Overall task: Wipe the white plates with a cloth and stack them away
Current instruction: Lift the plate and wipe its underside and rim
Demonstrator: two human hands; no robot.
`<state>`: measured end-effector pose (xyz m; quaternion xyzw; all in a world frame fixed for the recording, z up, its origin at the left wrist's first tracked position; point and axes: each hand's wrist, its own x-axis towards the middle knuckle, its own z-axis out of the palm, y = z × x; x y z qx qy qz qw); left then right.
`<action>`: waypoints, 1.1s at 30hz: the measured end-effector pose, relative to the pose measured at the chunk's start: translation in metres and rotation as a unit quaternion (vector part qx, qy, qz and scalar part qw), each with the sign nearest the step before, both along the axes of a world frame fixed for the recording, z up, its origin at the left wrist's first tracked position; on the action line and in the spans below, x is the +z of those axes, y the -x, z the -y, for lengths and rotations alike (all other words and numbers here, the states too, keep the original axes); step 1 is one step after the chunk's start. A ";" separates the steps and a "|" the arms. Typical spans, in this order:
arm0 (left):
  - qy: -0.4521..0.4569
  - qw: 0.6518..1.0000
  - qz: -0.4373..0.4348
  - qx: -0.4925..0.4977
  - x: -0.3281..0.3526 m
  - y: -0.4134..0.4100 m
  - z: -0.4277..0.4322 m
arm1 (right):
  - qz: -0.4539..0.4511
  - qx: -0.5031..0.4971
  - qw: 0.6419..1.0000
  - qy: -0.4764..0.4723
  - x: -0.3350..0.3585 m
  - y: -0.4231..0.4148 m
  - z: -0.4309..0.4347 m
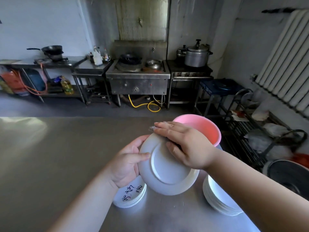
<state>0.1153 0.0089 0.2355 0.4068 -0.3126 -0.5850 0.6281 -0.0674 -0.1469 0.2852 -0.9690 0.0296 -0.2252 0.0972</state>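
My left hand [127, 163] grips a white plate [167, 174] by its left rim and holds it tilted above the table, underside towards me. My right hand [185, 146] lies flat over the plate's upper right part, pressing a cloth [151, 128] against it; only a small grey corner of the cloth shows past the fingertips. Below my left hand sits a stack of white plates with dark writing [132, 196]. A second stack of plain white plates [219, 198] stands at the right, partly hidden by my right forearm.
A pink plastic basin [212, 129] stands on the steel table [58, 156] just behind my right hand. A black rack [247, 124] and a dark round bin [291, 176] are off the table's right edge. Stoves and pots line the far wall.
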 end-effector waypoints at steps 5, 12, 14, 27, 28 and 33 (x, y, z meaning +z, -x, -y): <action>0.021 0.998 -0.052 0.035 -0.001 -0.014 -0.002 | 0.111 -0.085 0.985 -0.106 -0.035 0.031 -0.030; 0.034 0.997 -0.055 0.029 0.003 0.001 0.007 | 0.072 -0.122 0.982 -0.123 0.000 0.007 0.006; 0.058 0.994 -0.070 0.067 0.009 0.002 0.012 | 0.137 -0.171 0.966 -0.134 -0.009 0.006 -0.008; -0.002 0.991 -0.082 0.102 0.026 0.007 0.024 | 0.142 -0.180 0.941 -0.249 0.005 0.006 0.003; 0.003 0.990 -0.079 0.114 0.026 0.006 0.025 | 0.149 -0.183 0.942 -0.237 0.001 0.007 -0.002; 0.022 0.980 -0.092 0.172 0.017 0.011 0.027 | 0.177 -0.221 0.937 -0.204 -0.054 0.011 -0.058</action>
